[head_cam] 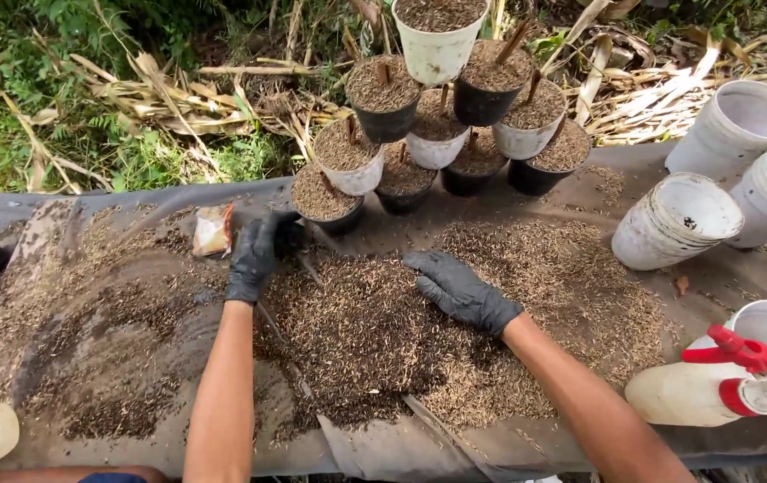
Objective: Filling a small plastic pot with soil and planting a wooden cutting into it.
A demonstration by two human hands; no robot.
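Resting flat with fingers spread, the right hand [461, 291] in a black glove lies palm-down on the heap of husk-and-soil mix [374, 335] in the middle of the table [61, 210], which is covered by a dark sheet. The left hand [254, 255], also gloved in black, is curled around a small black pot [292, 234] at the far edge of the heap, gripping it. Just left of that hand lies a small crumpled packet [213, 230]. Beyond the heap stands a cluster of filled pots [441, 125], black and white, some with short sticks set in the mix, stacked in tiers. To the right, empty white pots [680, 219] lie on their sides in nested stacks. A white spray bottle with a red trigger [723, 380] lies near the right forearm.
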